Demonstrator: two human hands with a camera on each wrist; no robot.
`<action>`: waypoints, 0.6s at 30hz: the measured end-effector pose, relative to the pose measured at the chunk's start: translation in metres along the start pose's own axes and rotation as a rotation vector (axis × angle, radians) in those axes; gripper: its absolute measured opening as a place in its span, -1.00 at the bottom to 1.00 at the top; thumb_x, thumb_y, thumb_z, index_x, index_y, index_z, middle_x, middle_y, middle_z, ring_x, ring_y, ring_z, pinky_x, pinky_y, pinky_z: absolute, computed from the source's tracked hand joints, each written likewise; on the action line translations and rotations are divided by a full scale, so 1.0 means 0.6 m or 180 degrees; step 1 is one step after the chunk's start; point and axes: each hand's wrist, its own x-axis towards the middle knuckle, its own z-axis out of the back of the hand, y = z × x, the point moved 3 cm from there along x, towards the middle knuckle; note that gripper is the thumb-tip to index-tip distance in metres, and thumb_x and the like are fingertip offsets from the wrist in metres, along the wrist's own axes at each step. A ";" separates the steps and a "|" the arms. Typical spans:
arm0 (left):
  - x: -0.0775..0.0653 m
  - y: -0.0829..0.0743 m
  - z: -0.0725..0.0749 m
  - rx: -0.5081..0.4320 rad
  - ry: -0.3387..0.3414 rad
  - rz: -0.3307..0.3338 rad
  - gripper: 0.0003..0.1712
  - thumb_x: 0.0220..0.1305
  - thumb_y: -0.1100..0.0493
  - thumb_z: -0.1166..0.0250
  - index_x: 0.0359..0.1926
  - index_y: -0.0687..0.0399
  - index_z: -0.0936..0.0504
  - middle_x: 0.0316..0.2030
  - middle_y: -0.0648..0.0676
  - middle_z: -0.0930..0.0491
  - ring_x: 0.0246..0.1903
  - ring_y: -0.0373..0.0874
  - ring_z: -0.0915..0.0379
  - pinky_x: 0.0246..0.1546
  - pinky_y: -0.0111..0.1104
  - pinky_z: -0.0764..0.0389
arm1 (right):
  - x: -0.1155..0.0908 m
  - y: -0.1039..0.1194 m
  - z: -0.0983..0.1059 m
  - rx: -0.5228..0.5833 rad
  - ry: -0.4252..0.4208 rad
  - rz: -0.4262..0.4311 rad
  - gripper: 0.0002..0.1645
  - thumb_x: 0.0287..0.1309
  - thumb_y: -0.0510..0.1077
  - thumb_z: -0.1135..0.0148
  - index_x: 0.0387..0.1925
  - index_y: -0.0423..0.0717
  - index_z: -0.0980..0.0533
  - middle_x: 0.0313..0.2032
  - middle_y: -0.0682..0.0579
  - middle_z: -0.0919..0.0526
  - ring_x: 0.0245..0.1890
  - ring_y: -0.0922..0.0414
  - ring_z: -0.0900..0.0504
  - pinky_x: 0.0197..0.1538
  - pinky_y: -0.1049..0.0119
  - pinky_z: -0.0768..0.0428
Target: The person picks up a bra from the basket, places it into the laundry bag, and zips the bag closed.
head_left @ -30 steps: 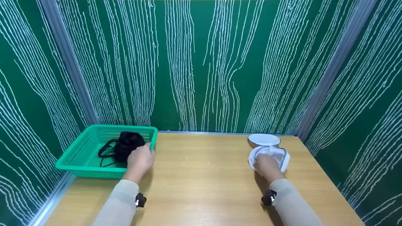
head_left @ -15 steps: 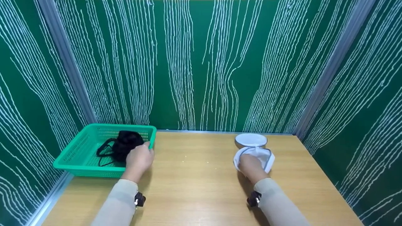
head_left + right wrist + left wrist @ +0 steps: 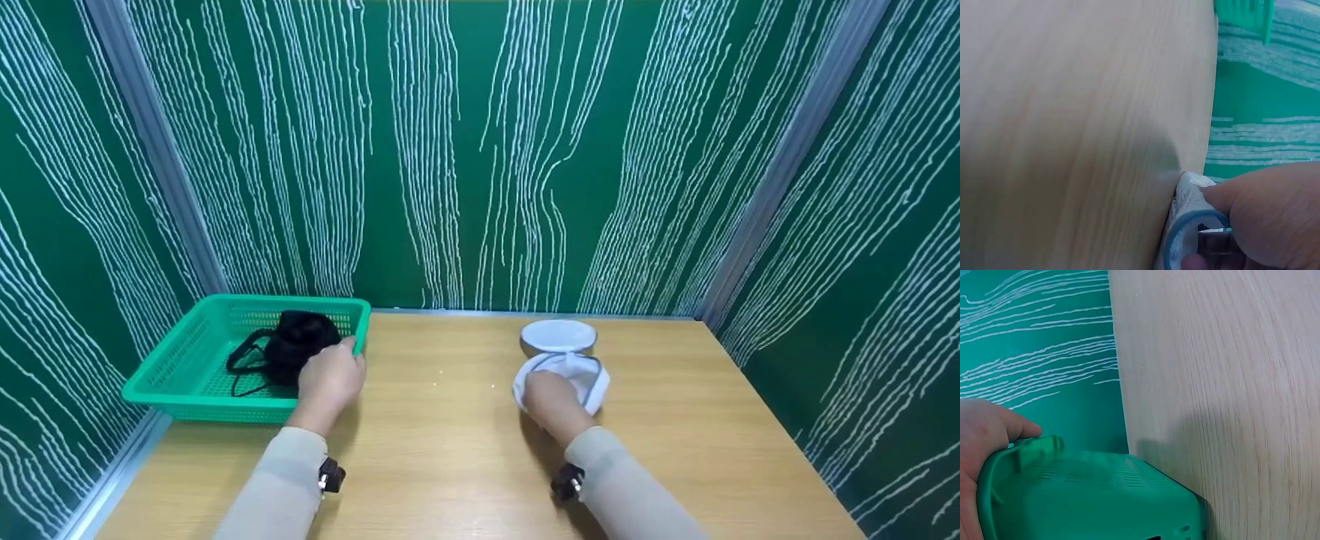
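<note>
My left hand (image 3: 330, 379) grips the right rim of a green plastic basket (image 3: 247, 405) at the table's left. In the left wrist view, fingers curl over that rim. A black soft bundle with loose straps (image 3: 296, 345) lies in the basket, partly behind my hand. My right hand (image 3: 556, 409) pinches the near left wall of a round white case (image 3: 600, 381). The case has a grey-blue rim, and its hinged oval lid (image 3: 559, 336) stands open on the far side. In the right wrist view, my thumb is outside the wall and a fingertip inside; the case's interior is mostly hidden.
A wooden table (image 3: 450, 465) lies between my hands, with small pale specks on it. Green panels (image 3: 502, 187) with white wavy lines enclose the back and both sides, joined by grey metal posts (image 3: 780, 172).
My right hand has slid the white case left across the table toward the basket. My left hand keeps its grip on the basket rim. The view has shifted slightly.
</note>
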 end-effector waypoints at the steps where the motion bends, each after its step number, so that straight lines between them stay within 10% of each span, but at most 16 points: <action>1: -0.001 0.000 0.000 0.0002 -0.0002 0.0002 -0.38 0.77 0.02 -0.11 0.66 0.17 -0.48 0.46 0.39 -0.64 0.28 0.41 -0.70 0.32 0.34 -0.68 | -0.002 0.009 0.000 -0.0001 -0.0051 0.0050 -0.89 0.14 -0.41 -0.44 -0.34 -0.19 -0.66 -0.40 -0.13 -0.76 -0.38 -0.07 -0.73 -0.16 0.01 -0.82; 18: -0.002 -0.003 -0.001 0.0012 -0.0071 -0.0006 -0.39 0.75 0.03 -0.12 0.63 0.16 -0.52 0.43 0.39 -0.66 0.21 0.43 -0.74 0.20 0.33 -0.73 | -0.017 0.106 -0.016 -0.0036 -0.0341 0.0529 -0.89 0.27 -0.33 -0.39 -0.40 -0.21 -0.66 -0.44 -0.12 -0.76 -0.43 -0.06 -0.77 -0.28 0.00 -0.82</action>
